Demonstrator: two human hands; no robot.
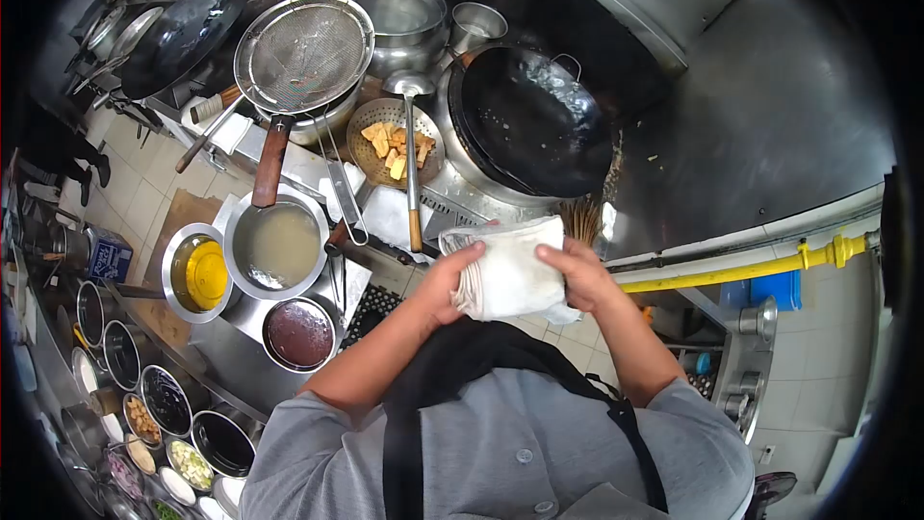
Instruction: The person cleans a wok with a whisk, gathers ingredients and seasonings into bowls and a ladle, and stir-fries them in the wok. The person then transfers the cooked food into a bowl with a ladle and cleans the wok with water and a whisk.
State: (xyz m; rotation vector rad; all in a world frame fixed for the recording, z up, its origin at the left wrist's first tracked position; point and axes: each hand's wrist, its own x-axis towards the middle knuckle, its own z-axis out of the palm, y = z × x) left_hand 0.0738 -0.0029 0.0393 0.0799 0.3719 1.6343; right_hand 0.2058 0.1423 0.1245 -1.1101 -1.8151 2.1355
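A folded white cloth [515,270] is held up in front of my chest. My left hand [450,284] grips its left edge, thumb on top and fingers mostly hidden beneath. On the opposite edge, my right hand [582,277] pinches the cloth the same way. Just beyond the cloth sits a black wok [529,125] on the stove, with wet, shiny patches inside. A ladle [412,164] with a wooden handle end lies across a perforated strainer [371,159] that holds golden fried pieces [395,146].
A mesh skimmer [304,53] rests over a pot at the back left. Left of me stand bowls of cloudy liquid [279,246], yellow oil [205,273] and dark red sauce [298,334]. Several ingredient containers [166,400] line the lower left. A yellow pipe [731,270] runs along the right.
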